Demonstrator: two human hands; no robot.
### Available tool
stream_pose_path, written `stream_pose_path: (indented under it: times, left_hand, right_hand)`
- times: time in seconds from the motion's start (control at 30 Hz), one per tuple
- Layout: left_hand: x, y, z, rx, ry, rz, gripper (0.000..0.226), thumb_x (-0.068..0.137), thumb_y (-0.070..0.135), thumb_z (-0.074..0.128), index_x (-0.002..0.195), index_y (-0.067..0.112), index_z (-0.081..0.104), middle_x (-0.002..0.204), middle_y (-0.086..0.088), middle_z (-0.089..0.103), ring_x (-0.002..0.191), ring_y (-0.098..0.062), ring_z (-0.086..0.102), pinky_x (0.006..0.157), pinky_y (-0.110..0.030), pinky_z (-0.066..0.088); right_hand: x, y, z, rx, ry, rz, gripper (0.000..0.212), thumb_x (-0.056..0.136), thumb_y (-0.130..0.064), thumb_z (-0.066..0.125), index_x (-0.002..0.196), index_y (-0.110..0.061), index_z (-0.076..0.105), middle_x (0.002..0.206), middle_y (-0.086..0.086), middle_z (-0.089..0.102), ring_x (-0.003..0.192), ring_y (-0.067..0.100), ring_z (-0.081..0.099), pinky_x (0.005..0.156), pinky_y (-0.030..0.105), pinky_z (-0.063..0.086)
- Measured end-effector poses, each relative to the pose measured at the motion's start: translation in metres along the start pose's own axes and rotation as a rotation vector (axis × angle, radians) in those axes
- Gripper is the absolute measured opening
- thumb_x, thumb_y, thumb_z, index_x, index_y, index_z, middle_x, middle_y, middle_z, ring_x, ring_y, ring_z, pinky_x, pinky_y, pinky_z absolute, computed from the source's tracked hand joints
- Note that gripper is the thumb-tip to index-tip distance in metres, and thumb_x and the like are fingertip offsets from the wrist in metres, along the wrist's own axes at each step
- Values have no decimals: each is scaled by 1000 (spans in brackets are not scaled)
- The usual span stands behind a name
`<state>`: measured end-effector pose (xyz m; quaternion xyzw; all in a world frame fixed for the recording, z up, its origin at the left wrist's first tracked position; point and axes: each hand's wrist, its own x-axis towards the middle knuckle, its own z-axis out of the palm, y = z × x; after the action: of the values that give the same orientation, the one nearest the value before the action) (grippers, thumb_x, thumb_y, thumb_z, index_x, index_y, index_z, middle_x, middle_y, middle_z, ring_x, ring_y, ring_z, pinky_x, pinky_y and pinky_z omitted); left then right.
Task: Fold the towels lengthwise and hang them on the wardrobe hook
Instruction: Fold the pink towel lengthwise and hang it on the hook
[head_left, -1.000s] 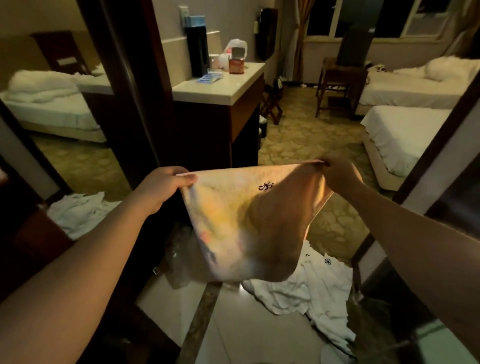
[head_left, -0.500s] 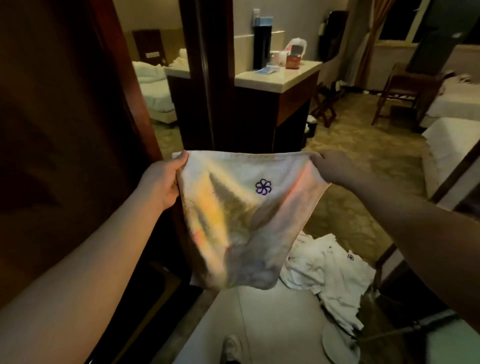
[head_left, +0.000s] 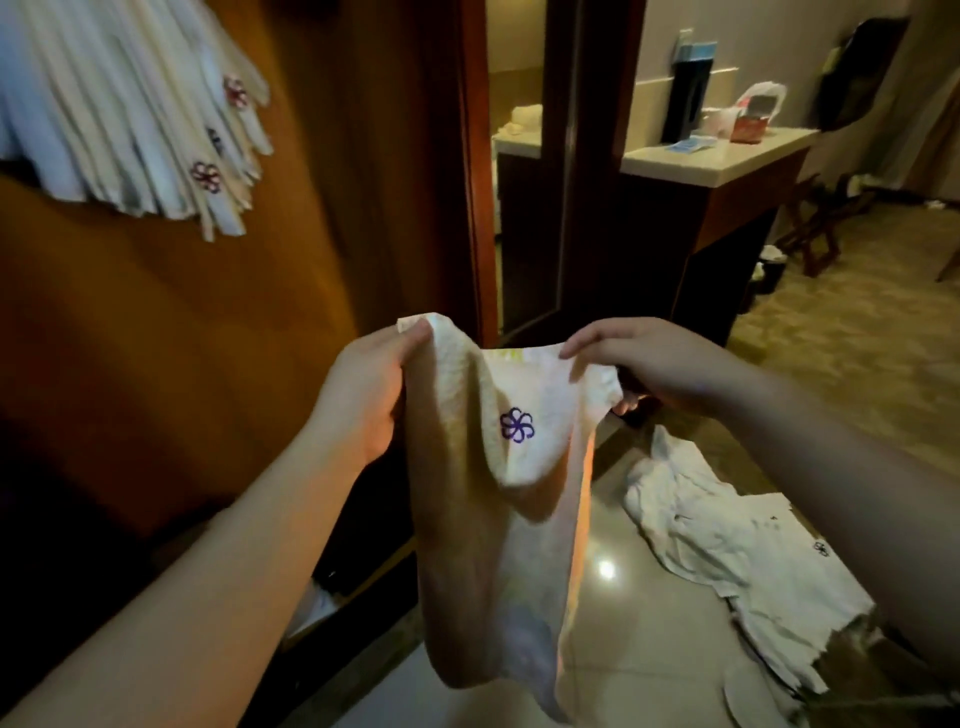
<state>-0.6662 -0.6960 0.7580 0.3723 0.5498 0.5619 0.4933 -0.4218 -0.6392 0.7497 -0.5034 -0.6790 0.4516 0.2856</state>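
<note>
Hands at work beside a wardrobe: the left hand (head_left: 366, 395) pinches one top corner of a white terry towel with a purple flower emblem (head_left: 498, 499), while the right hand (head_left: 660, 366) grips the opposite top corner, the two drawn close together in front of the brown wooden wardrobe panel (head_left: 182, 322). The towel hangs in the air between the hands, over the glossy tiled floor (head_left: 613, 613), sagging into a loose half-fold. Its long axis runs top to bottom, the free end pointing down at the floor, emblem facing the camera. To fold it well, the two held corners should probably meet squarely, the long edges lining up before the fold is smoothed. A bundle of folded white towels with flower emblems (head_left: 135, 114) hangs at the panel's upper left; the hook itself is hidden. A heap of loose white towels (head_left: 727, 545) lies on the floor at lower right.
</note>
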Motion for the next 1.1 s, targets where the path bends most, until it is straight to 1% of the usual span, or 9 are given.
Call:
stream_pose_path:
  times: [0.1,0.23,0.3,0.4,0.5,0.63,0.77,0.93,1.1]
  left_hand:
    - [-42,0,-34,39,-31,47,17,100,28,54,93,24,69,83,9,76,83,-10,71,75,-27,49]
    - [-87,-5,-86,88,-53,100,22,100,29,53,102,19,72,91,5,77,83,-7,73,66,-19,54]
    - [-108,-6,-112,88,-65,127,21,100,25,54,101,16,73,90,0,77,82,-10,74,64,-19,54]
    - [-134,-6,-147,77,-99,164,22,100,21,53,101,13,74,87,-7,77,76,-16,73,63,-23,54]
    - [-157,-5,-179,87,-66,213,24,100,16,51,102,12,74,79,-5,75,71,-13,70,64,-22,52]
    - [-181,-3,-206,47,-55,205,26,98,12,51,98,8,76,92,-19,74,86,-27,71,79,-36,54]
    - [-203,4,-232,-13,-5,205,27,97,10,48,96,5,74,89,-16,74,88,-26,69,86,-39,53]
    - [-214,6,-266,1,-4,228,30,89,23,51,93,10,77,91,-15,70,97,-33,63,105,-61,39]
    - [-226,13,-283,249,-52,338,21,78,22,64,93,24,78,99,-6,74,101,-25,69,93,-46,51]
  right_hand:
    - [-18,-25,41,148,-183,-36,27,92,-3,51,91,-14,76,83,25,64,62,27,62,53,29,46]
    - [-48,-54,96,233,-416,-137,33,79,3,48,103,-7,69,99,18,73,85,24,72,66,26,54]
    - [-65,-71,130,96,-374,-252,26,90,7,56,103,-12,68,102,16,73,86,17,73,73,29,54]
    - [-89,-96,178,-24,-237,-360,11,90,-13,69,95,-22,71,97,4,75,82,13,72,77,32,54]
    - [-113,-121,223,-60,-115,-397,4,87,-31,73,89,-28,70,79,-12,73,70,2,68,67,18,52]
    - [-135,-141,267,83,-70,-397,13,87,-30,72,93,-19,69,77,-2,76,68,9,70,64,24,51]
    - [-143,-158,301,180,-77,-391,8,90,-23,70,92,-15,69,75,1,75,65,12,68,62,29,49]
    - [-147,-177,330,228,-96,-401,8,90,-25,71,91,-17,69,73,0,75,61,10,66,58,27,47]
    - [-147,-188,343,232,-129,-403,13,91,-27,71,94,-15,69,73,4,74,60,10,64,56,27,47]
